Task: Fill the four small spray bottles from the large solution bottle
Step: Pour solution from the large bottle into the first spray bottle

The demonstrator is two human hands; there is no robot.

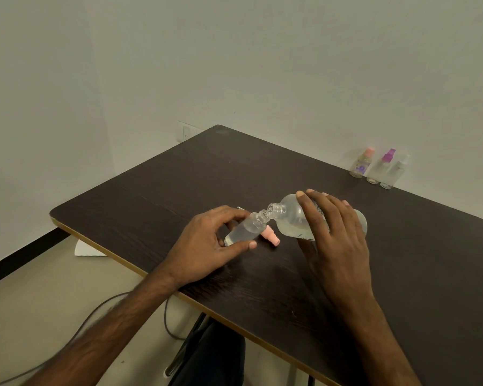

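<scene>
My left hand (204, 243) pinches the tilted small spray bottle (246, 228) over the table (151, 190), mouth to mouth with the large solution bottle (293, 218), which my right hand (335, 232) wraps round the belly. Both seem light, slick plastic, so mid-body grips feel safest.

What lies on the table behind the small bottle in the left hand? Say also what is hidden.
A pink spray cap lies on the table behind the small bottle. Its inner end is covered by that bottle; any tube on it cannot be seen.
</scene>
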